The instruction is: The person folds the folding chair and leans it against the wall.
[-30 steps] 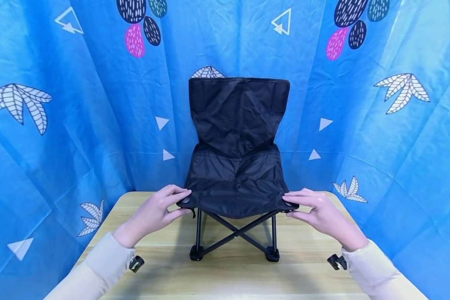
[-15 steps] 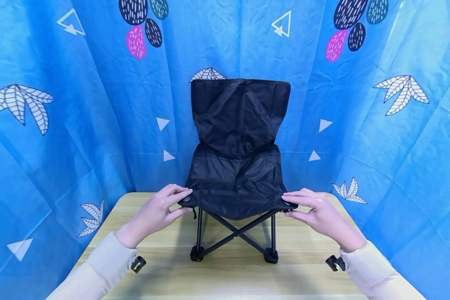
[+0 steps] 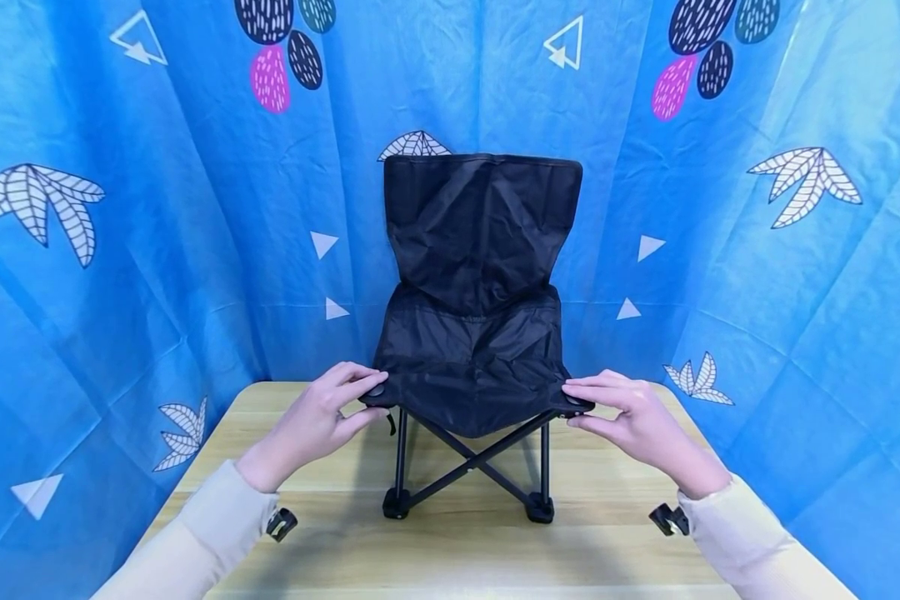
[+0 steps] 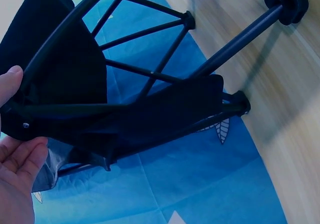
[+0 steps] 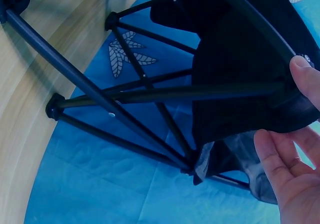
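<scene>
A black folding camp chair [image 3: 480,225] stands unfolded and upright on the wooden table, its fabric back and seat spread out. My left hand [image 3: 318,421] pinches the seat's front left corner, fingers on top and thumb below. At the front right corner, my right hand [image 3: 630,421] pinches the fabric the same way. Crossed dark metal legs [image 3: 471,462] show under the seat. In the left wrist view the left thumb [image 4: 11,84] lies against the corner beside a tube; in the right wrist view the right thumb [image 5: 305,79] does likewise.
The pale wooden table [image 3: 465,567] has rounded far corners. A blue patterned curtain [image 3: 292,208] surrounds it on the left, back and right. Dark clip-like pieces [image 3: 281,524] sit at the cuffs of both light sleeves [image 3: 210,517].
Both hands keep their hold on the seat corners. The left corner and left hand have shifted slightly right, and the chair's back has moved a little to the right too.
</scene>
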A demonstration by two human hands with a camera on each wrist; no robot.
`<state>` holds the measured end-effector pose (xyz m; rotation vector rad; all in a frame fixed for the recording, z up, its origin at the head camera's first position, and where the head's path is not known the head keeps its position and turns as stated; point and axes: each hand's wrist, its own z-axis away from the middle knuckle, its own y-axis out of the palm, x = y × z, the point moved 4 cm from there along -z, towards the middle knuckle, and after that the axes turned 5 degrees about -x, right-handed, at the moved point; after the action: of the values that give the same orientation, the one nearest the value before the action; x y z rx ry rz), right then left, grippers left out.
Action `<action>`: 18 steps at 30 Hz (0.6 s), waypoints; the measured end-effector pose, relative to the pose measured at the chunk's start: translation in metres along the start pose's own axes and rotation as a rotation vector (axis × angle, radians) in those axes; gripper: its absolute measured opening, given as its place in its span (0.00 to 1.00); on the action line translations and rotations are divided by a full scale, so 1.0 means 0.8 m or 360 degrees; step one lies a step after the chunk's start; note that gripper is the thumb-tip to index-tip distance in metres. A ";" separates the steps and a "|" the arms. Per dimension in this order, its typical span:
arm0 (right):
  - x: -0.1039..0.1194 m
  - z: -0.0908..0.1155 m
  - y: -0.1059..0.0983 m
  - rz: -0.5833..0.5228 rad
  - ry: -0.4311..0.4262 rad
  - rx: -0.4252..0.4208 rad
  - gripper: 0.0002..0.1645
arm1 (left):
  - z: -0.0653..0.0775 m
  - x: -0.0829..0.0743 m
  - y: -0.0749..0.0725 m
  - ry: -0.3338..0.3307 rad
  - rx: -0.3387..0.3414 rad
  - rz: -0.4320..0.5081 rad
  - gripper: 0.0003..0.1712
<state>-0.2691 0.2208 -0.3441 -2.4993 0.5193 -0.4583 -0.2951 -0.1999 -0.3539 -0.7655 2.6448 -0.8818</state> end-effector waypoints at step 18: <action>0.004 -0.009 -0.004 -0.0039 0.0064 0.0003 0.32 | -0.009 -0.010 -0.001 -0.0074 -0.0070 0.0005 0.29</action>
<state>-0.2688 0.2191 -0.3357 -2.5019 0.5043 -0.5190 -0.2910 -0.1923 -0.3476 -0.7827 2.6320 -0.7971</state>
